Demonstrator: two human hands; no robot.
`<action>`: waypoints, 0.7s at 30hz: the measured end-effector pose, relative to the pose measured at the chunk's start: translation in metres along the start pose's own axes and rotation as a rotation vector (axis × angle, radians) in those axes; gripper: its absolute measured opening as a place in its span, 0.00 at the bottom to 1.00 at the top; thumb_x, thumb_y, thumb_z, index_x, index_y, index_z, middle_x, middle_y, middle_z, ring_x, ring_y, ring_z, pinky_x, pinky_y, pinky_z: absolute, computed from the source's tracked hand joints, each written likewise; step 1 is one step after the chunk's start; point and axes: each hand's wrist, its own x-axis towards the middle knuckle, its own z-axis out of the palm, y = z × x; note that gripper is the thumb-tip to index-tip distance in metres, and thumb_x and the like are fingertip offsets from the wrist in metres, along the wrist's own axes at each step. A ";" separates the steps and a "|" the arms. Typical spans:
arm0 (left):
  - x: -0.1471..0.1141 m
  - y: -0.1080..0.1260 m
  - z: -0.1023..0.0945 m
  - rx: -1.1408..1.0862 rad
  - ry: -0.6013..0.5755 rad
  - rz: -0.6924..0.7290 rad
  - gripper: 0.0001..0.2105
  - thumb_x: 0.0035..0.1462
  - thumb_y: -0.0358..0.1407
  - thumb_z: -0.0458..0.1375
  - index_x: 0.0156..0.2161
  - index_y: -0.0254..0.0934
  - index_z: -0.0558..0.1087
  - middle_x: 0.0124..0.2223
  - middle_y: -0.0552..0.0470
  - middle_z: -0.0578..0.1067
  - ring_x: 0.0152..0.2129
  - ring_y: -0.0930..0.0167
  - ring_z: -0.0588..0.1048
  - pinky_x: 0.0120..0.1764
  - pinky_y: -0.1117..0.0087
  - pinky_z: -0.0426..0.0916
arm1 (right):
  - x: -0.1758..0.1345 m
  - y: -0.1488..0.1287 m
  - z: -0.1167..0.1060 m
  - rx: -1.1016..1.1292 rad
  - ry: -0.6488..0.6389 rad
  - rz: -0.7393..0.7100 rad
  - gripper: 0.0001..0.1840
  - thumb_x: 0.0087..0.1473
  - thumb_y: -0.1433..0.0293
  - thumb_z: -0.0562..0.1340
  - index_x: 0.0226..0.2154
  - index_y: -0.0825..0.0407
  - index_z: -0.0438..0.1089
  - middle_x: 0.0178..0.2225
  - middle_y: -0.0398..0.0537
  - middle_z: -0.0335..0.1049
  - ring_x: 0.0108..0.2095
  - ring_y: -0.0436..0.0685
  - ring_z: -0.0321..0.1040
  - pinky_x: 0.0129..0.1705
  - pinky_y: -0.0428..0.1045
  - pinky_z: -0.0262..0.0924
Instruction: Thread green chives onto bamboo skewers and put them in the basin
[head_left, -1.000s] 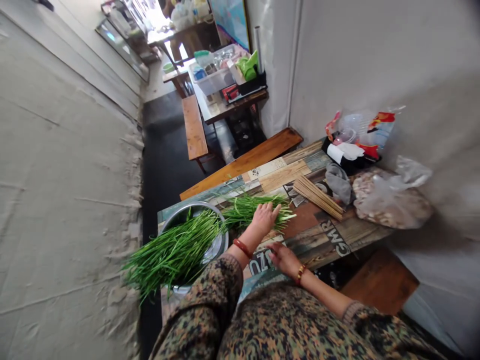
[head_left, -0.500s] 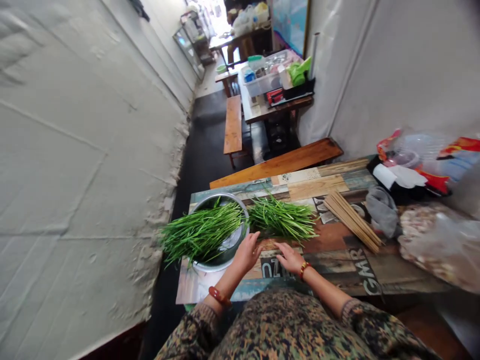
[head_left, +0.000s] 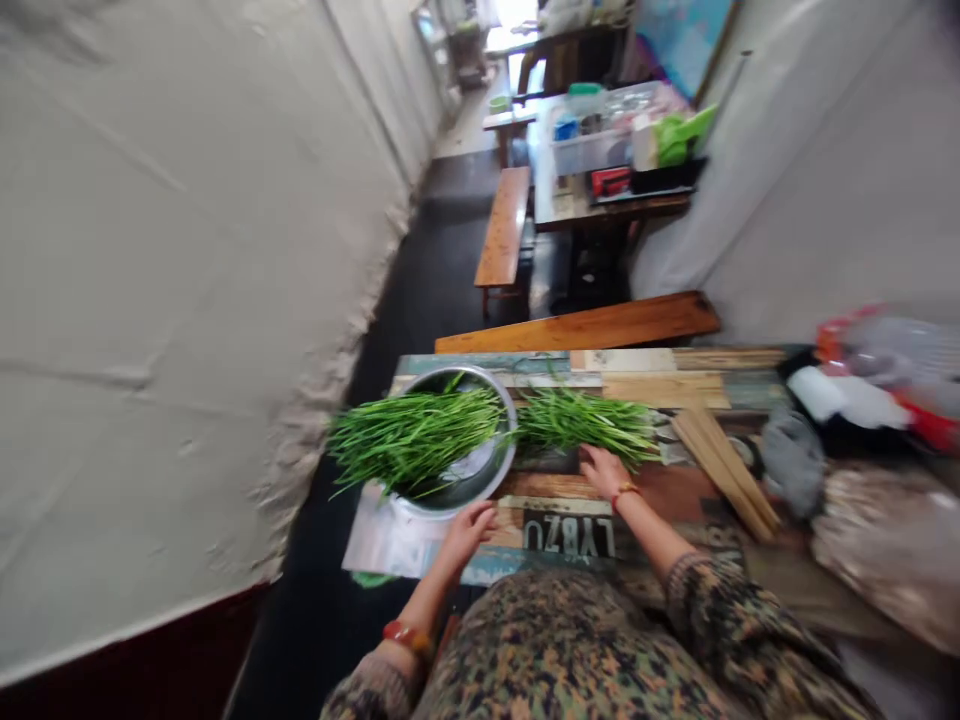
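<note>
A heap of long green chives (head_left: 420,435) lies across a round metal basin (head_left: 495,468), its ends hanging over the left rim. To the right, a second pile of chives (head_left: 589,420) rests on the patterned tabletop (head_left: 547,488). My right hand (head_left: 602,470) is at the near edge of this pile, fingers loosely extended; whether they touch the stalks is hard to make out. Just in front of the basin's near right rim is my left hand (head_left: 471,528), holding nothing, its fingers slightly bent and apart.
Right of the chives lie a bundle of thin wooden sticks (head_left: 724,470), a grey cloth-like item (head_left: 793,460) and a plastic bag (head_left: 892,545) with pale contents. Wooden benches (head_left: 577,325) stand beyond the table. A wall (head_left: 187,300) runs along the left.
My hands have moved apart: the left drew back toward me, and the right went forward to the pile of chives. The camera view has shifted.
</note>
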 end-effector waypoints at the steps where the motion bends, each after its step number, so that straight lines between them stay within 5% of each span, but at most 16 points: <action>1: -0.003 0.000 -0.004 -0.054 -0.020 -0.086 0.22 0.52 0.46 0.61 0.46 0.30 0.72 0.47 0.37 0.77 0.38 0.63 0.78 0.38 0.64 0.72 | -0.004 -0.003 0.000 0.003 0.024 0.007 0.22 0.51 0.72 0.58 0.49 0.50 0.71 0.47 0.52 0.73 0.48 0.60 0.69 0.53 0.53 0.60; 4: 0.003 0.000 -0.016 -0.281 -0.069 -0.248 0.20 0.55 0.46 0.59 0.48 0.33 0.70 0.50 0.36 0.75 0.39 0.62 0.78 0.38 0.63 0.73 | -0.012 -0.004 0.001 0.031 0.094 0.008 0.15 0.50 0.71 0.60 0.41 0.48 0.76 0.42 0.47 0.76 0.43 0.55 0.71 0.48 0.48 0.64; 7: 0.020 -0.001 -0.019 -0.495 -0.039 -0.259 0.16 0.60 0.44 0.53 0.46 0.34 0.70 0.46 0.38 0.77 0.40 0.62 0.78 0.40 0.61 0.74 | -0.023 0.014 -0.010 0.059 0.224 0.033 0.14 0.52 0.71 0.59 0.40 0.47 0.75 0.39 0.45 0.76 0.41 0.54 0.72 0.46 0.48 0.66; 15: 0.067 0.002 -0.021 -0.702 0.255 -0.255 0.11 0.58 0.32 0.47 0.41 0.35 0.70 0.30 0.47 0.79 0.33 0.67 0.80 0.42 0.66 0.74 | -0.051 0.126 -0.095 0.048 0.680 0.259 0.26 0.53 0.66 0.55 0.54 0.58 0.64 0.54 0.64 0.64 0.55 0.66 0.61 0.58 0.63 0.55; 21: 0.084 0.027 -0.028 -0.635 0.338 -0.158 0.10 0.57 0.33 0.44 0.37 0.36 0.66 0.28 0.48 0.77 0.31 0.68 0.79 0.42 0.65 0.74 | -0.071 0.153 -0.089 0.078 0.766 0.277 0.27 0.51 0.66 0.57 0.53 0.56 0.64 0.53 0.61 0.65 0.55 0.65 0.61 0.59 0.63 0.55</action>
